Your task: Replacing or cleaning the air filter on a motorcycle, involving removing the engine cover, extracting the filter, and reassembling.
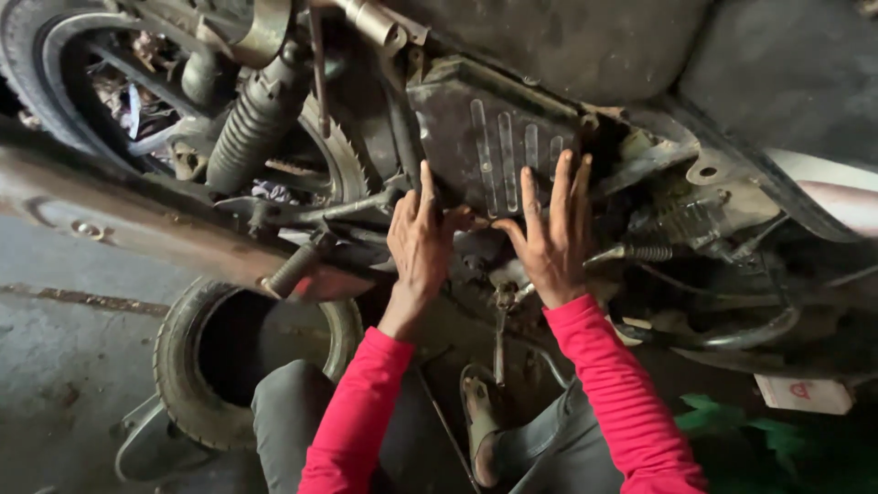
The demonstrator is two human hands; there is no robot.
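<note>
In the head view, both hands press flat against a dirty, ribbed side cover [498, 146] on a motorcycle's flank. The left hand [419, 240] lies open, fingers up and close together, at the cover's lower left corner, and the right hand [551, 233] is spread wide, fingers reaching up the cover's right edge; neither grips anything. The cover sits directly above and between the two hands, its slotted face turned toward the camera. Left of the left hand a coiled shock absorber [254, 119] slants upward, with the rear wheel [55, 55] beyond it. Below the left forearm a loose tyre [197, 366] lies on the concrete floor [64, 357]. Between the red sleeves a kick lever [500, 329] hangs down, and a sandalled foot [482, 430] rests beneath it. To the right of the right hand a spring and cables [645, 252] run off into the frame. For the work in hand, even pressure from both palms seems wise, keeping the cover square so its edges seat or free together, with fingers kept clear of the sharp bracket at the top right corner.
</note>
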